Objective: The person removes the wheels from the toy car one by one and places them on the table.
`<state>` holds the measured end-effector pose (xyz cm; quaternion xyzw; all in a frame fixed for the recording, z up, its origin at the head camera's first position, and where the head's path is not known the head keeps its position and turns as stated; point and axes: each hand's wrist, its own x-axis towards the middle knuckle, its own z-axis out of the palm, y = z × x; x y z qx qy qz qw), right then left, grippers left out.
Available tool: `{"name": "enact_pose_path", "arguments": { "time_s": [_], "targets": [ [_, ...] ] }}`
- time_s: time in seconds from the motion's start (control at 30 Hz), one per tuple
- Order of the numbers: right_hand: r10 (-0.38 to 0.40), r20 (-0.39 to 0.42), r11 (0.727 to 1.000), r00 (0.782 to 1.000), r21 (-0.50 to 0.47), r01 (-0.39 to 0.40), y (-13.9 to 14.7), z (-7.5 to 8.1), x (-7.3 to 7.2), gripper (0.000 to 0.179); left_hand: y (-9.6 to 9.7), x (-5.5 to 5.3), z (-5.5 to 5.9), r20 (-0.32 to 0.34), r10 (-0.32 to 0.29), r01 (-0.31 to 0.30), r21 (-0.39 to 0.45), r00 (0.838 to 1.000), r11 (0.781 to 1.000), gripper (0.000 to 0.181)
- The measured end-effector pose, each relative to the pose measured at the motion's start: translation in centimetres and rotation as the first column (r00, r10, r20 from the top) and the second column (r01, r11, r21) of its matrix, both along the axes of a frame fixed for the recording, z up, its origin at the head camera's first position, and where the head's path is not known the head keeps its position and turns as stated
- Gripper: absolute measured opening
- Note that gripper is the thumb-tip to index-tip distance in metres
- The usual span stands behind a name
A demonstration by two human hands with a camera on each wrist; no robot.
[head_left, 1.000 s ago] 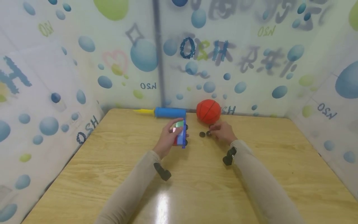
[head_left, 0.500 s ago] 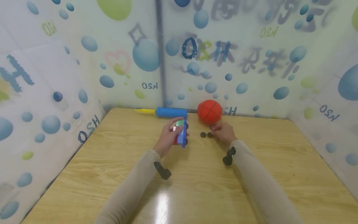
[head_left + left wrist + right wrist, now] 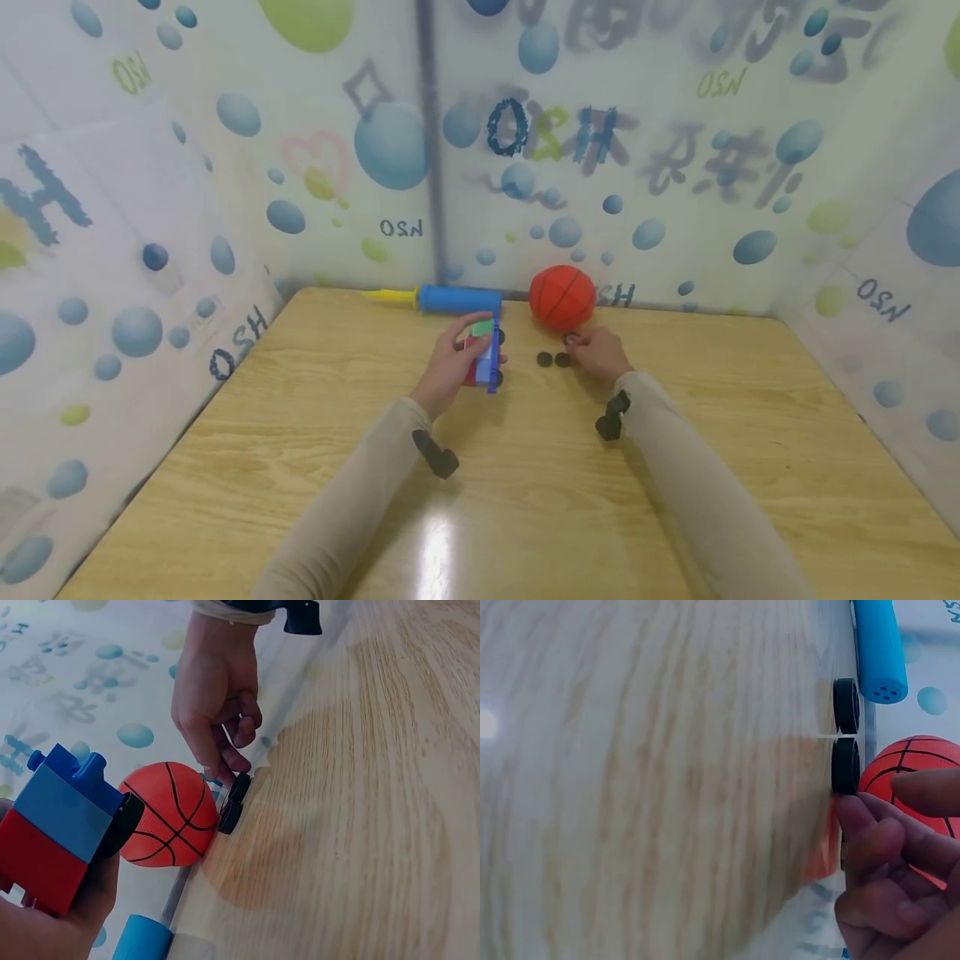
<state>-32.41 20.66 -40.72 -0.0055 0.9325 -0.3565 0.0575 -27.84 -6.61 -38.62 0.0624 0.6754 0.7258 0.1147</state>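
Observation:
My left hand grips a toy car of building blocks, with green, red and light blue blocks on a dark blue base. Black wheels show on its right side. In the left wrist view the car's red and blue blocks stand out above the hand. My right hand is low over the table, fingers bent, fingertips right at the loose black wheels. One wheel lies left of a second wheel; a third wheel shows at the fingertips, and I cannot tell whether it is pinched.
A red basketball sits just behind the right hand at the table's back edge. To its left lies a blue pump with a yellow tip. The wooden table meets patterned walls at the back and sides.
The right fingers have shifted slightly away from the second wheel, and the third wheel now shows more plainly at their tips. The left hand keeps hold of the car in nearly the same place.

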Motion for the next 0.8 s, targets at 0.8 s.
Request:
{"name": "enact_pose_path", "arguments": {
  "time_s": [0.8],
  "targets": [
    [0.199,-0.161,0.967,0.967,-0.131,-0.221,-2.9,3.7,2.9,0.025,0.9,0.1,0.1,0.015,-0.008,0.007,0.052,1.000,0.999,0.041]
  ]
}}
